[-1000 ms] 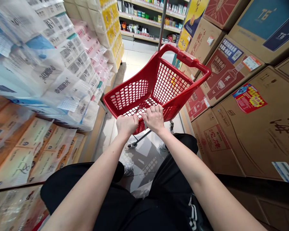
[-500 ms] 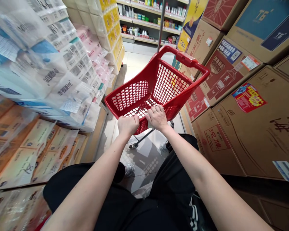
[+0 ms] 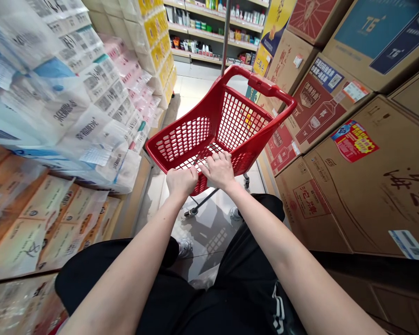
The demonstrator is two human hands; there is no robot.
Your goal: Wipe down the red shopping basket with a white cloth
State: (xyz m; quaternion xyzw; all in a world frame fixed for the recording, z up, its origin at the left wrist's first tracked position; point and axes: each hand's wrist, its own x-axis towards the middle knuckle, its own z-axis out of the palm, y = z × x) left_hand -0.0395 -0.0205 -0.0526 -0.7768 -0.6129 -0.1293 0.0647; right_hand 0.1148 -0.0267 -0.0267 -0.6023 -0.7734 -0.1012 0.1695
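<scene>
A red plastic shopping cart [image 3: 185, 136] stands in front of me, its handle bar [image 3: 265, 86] on the far side. The near rim of its basket is gripped by my left hand [image 3: 182, 180], fingers wrapped over the edge. Just beside it, my right hand [image 3: 219, 171] is closed over the same rim, the two hands almost touching. Through the lattice the basket floor shows, with no goods on it that I can make out. A metal pole [image 3: 226, 37] rises behind the cart. My fingertips are partly hidden by the rim.
Stacked packs of tissue paper [image 3: 91, 88] line the left side, with orange packs [image 3: 59, 209] lower down. Cardboard cartons [image 3: 335, 186] form a wall on the right. Shelves of bottles [image 3: 212, 35] stand at the back. A tiled floor [image 3: 209, 223] runs between.
The view has shifted slightly, so the cart and both hands appear a little further left. Both hands keep their hold on the cart's rim.
</scene>
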